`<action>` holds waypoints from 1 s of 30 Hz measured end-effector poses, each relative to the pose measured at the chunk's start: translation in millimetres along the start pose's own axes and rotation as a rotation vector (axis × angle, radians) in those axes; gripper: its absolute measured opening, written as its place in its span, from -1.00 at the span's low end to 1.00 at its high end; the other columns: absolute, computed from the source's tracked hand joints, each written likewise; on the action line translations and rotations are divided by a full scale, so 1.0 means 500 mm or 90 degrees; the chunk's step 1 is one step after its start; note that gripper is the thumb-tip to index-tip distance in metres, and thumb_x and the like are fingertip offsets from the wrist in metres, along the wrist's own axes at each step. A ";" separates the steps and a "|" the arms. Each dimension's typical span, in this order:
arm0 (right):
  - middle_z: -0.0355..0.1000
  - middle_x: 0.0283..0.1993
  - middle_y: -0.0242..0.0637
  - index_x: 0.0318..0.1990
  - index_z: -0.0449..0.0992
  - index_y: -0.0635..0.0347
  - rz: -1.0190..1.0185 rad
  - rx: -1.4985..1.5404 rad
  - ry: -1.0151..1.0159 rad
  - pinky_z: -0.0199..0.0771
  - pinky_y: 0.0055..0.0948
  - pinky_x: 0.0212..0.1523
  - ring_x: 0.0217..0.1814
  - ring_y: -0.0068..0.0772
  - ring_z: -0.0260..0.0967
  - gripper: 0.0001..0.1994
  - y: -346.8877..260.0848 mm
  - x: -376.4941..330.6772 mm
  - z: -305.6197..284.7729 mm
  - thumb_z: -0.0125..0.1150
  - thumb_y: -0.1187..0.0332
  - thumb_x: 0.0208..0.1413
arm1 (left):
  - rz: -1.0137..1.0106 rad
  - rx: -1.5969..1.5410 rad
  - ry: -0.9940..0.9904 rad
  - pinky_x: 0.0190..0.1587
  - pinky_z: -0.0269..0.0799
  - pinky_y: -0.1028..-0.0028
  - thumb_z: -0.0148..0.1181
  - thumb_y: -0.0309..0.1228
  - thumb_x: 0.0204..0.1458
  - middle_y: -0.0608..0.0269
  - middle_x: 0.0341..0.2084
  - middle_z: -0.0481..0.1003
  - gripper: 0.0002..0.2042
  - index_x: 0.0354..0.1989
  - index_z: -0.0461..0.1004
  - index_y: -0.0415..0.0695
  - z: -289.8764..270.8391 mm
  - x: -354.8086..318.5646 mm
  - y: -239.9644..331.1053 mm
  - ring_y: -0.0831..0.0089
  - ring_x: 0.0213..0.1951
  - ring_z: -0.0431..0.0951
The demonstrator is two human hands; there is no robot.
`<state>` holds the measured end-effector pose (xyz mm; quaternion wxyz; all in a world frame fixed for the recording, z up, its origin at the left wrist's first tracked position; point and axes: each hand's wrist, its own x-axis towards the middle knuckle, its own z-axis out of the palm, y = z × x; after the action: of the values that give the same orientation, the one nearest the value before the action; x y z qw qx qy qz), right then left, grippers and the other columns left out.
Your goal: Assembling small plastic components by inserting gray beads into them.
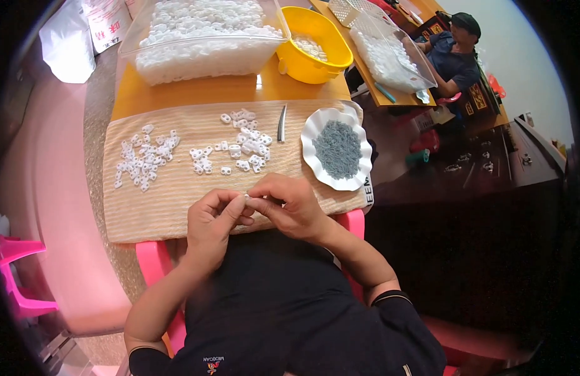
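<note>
Over the striped cloth (177, 200) — two hands, left hand (211, 222) and right hand (290, 207), pinch one white piece (246, 197)

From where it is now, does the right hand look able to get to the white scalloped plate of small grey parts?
Probably yes. The right hand pinches a small white plastic piece together with the left hand, and the white scalloped plate lies just beyond it with nothing between.

Bright, even light fills the middle of the frame. A small patch of glare sits on the yellow table (240, 88) near the top centre, and shadows are soft. The right side is dim. Fisheye bending curves straight edges toward the rim, and the corners go black. The centre is sharp; the edges blur slightly.
</note>
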<state>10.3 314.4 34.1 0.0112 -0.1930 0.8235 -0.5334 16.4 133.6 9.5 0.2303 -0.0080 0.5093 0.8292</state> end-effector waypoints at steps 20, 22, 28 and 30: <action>0.44 -0.40 -0.18 -0.36 0.48 0.28 -0.071 -0.334 0.169 0.43 -0.41 -0.48 -0.44 -0.21 0.44 -0.88 0.023 -0.081 -0.093 0.31 0.57 -0.07 | -0.054 -0.080 0.067 -0.30 0.53 0.58 0.13 -0.46 0.15 0.27 -0.40 0.49 -0.89 -0.21 0.40 -0.20 0.013 0.005 -0.015 0.56 -0.36 0.53; 0.43 -0.40 -0.18 -0.37 0.48 0.28 -0.041 -0.348 0.186 0.42 -0.41 -0.48 -0.44 -0.21 0.44 -0.88 0.034 -0.098 -0.137 0.30 0.58 -0.07 | -0.057 -0.087 0.060 -0.29 0.55 0.57 0.14 -0.47 0.13 0.28 -0.39 0.49 -0.88 -0.20 0.41 -0.20 0.019 0.005 -0.011 0.55 -0.36 0.54; 0.43 -0.39 -0.20 -0.31 0.53 0.25 0.127 -0.472 0.188 0.41 -0.37 -0.41 -0.40 -0.18 0.43 -0.88 0.074 -0.108 -0.212 0.28 0.46 -0.02 | -0.072 -0.074 0.046 -0.26 0.56 0.55 0.17 -0.48 0.11 0.30 -0.36 0.50 -0.86 -0.17 0.44 -0.19 0.021 0.004 -0.014 0.53 -0.33 0.55; 0.44 -0.37 -0.19 -0.27 0.55 0.22 0.160 -0.532 0.151 0.41 -0.31 -0.31 -0.33 -0.12 0.44 -0.84 0.083 -0.103 -0.219 0.27 0.37 0.00 | -0.072 -0.070 0.046 -0.26 0.56 0.56 0.17 -0.48 0.11 0.30 -0.36 0.50 -0.85 -0.17 0.45 -0.19 0.020 0.005 -0.015 0.53 -0.32 0.55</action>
<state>20.7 441.8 34.8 -0.0978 -0.0170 0.9807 -0.1682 19.3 146.0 7.4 0.2574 -0.0792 0.4699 0.8406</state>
